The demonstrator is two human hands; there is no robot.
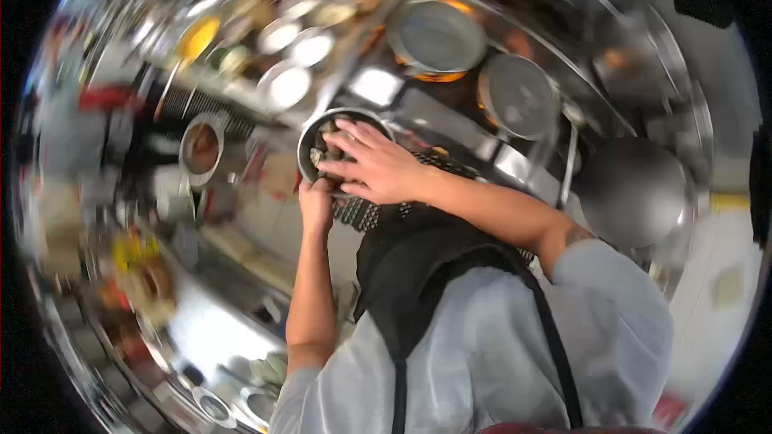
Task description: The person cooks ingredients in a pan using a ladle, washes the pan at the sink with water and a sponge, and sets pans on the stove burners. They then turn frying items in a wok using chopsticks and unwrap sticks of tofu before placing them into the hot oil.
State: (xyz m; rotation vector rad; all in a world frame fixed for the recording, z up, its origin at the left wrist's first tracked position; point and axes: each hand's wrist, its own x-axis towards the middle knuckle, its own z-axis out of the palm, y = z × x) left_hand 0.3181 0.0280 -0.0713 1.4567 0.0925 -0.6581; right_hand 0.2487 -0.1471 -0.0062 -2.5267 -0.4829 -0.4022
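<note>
A round metal pot [303,145] with a pale rim is tilted in front of my body. My left hand [316,204] grips its near lower edge, with the fingers partly hidden under my other hand. Over the pot's mouth lies my right hand [376,167], fingers spread apart, tips reaching inside. Some small dark and pale pieces [316,156] show in the pot between rim and fingers; what they are is too blurred to tell.
Two grey pans [437,36] [519,96] sit over glowing burners ahead. A dark wok [635,191] is at the right. Several white bowls [285,84] and a yellow one [198,38] stand at the upper left. A bowl with brown food [201,147] is left.
</note>
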